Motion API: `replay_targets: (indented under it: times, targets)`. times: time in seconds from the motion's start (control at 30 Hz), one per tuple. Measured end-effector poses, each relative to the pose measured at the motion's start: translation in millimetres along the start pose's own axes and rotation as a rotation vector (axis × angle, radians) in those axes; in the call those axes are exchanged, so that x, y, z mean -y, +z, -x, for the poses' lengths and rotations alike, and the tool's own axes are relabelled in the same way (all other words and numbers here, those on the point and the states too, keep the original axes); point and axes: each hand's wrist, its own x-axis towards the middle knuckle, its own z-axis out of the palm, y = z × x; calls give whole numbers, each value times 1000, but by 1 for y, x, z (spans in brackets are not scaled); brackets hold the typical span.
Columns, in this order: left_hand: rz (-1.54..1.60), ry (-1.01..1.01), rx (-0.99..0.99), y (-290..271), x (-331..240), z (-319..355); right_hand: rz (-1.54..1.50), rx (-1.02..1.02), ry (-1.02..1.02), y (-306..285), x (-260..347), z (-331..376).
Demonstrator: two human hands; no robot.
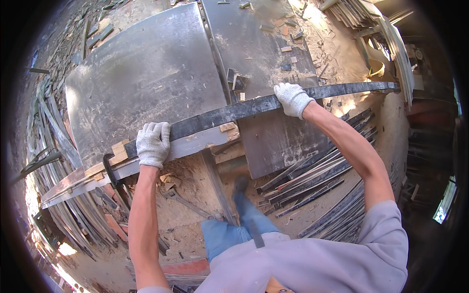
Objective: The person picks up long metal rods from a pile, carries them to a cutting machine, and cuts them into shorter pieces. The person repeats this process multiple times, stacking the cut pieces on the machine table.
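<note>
My left hand point(153, 144) and right hand point(293, 99) have their fingers clamped over the long dark plank point(222, 115), which spans the surface point(146, 73). I'd grip evenly, mind the plank's long right end, and keep clear of the black clamp point(112, 176).

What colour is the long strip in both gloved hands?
Blackish-grey strip, paler scuffs; head view.

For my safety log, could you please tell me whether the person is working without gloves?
No, the left hand and the right hand, both on the long dark strip, each wear a light grey glove.
</note>
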Motion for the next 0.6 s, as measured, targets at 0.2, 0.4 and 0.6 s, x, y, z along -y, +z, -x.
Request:
replay_targets:
  times: [0.2,0.4,0.6]
  targets:
    - [-6,3,-20,-2,-1,-1,-16,-37,12,0,-1,-4]
    - [-20,-13,-13,-2,-2,-2,-54,-60,3,3,-3,-3]
    - [-47,-26,-13,1,0,3,-7,-73,21,5,4,-3]
